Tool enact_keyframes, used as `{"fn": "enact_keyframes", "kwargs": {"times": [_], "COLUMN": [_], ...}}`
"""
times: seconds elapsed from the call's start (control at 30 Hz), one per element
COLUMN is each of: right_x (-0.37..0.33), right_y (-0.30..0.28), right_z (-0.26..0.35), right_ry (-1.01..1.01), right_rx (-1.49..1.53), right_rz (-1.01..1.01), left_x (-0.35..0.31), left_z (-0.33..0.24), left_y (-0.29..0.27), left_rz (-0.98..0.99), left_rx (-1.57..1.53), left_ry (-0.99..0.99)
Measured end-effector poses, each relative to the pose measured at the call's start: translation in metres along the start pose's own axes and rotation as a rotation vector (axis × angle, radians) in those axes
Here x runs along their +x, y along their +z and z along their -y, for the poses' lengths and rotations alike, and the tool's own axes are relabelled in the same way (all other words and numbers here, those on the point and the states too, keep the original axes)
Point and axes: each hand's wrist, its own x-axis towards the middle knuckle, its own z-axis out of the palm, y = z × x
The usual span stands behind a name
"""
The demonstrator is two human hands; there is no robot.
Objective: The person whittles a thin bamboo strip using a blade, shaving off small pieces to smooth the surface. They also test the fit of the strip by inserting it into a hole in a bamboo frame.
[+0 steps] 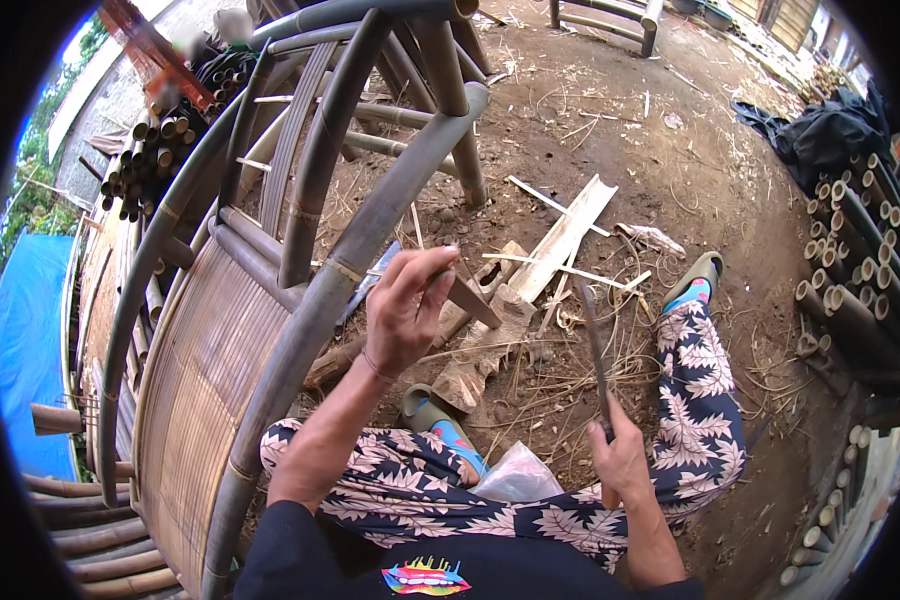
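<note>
My left hand (407,308) is raised in front of the bamboo chair, its fingers pinched around a short bamboo piece (475,302). That piece slants down toward a rough, chopped wooden block (497,335) lying on the ground; I cannot tell whether it touches the block. In my right hand (622,455) is a long knife (595,345), gripped by its handle above my thigh. Its dark blade points up and away from me. Beside my left forearm stands the chair (315,330), with dark bamboo poles and a slatted woven panel.
A split bamboo length (575,235) and thin strips lie beyond the block. Shavings cover the dirt floor (670,170). Bundles of bamboo poles (860,270) stand at right, under dark cloth (840,140). A clear plastic bag (520,475) sits between my legs. A blue tarp (35,340) hangs far left.
</note>
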Motion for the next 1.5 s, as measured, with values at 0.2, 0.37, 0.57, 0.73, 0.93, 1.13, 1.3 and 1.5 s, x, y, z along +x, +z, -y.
{"fn": "enact_keyframes", "kwargs": {"times": [0.2,0.37,0.57,0.73,0.93,1.13,1.3,1.5], "right_x": [-0.009,0.003,0.044,0.082,0.061,0.024,0.018,0.010], "right_y": [0.029,0.041,0.088,0.127,0.075,0.014,0.010,0.015], "right_z": [0.013,0.024,-0.016,-0.127,-0.025,0.075,0.110,0.109], "right_ry": [-0.251,-0.203,-0.151,0.399,0.336,-0.188,-0.180,-0.169], "right_rx": [-0.062,-0.104,-0.003,-0.247,0.271,0.187,0.117,0.081], "right_rz": [0.173,0.176,0.137,0.434,0.210,0.014,0.049,0.038], "left_x": [-0.006,-0.008,-0.016,0.001,0.012,0.011,0.012,0.011], "left_z": [-0.005,-0.013,-0.017,-0.012,0.012,0.005,-0.007,-0.014], "left_y": [-0.013,-0.011,0.000,0.005,0.033,0.035,0.032,0.035], "left_rz": [0.005,0.059,0.053,0.086,-0.053,0.099,0.127,0.131], "left_rx": [0.011,0.074,0.055,0.089,-0.464,-0.440,-0.259,-0.170], "left_ry": [-0.081,0.000,-0.003,-0.018,-0.184,-0.150,-0.088,-0.078]}}
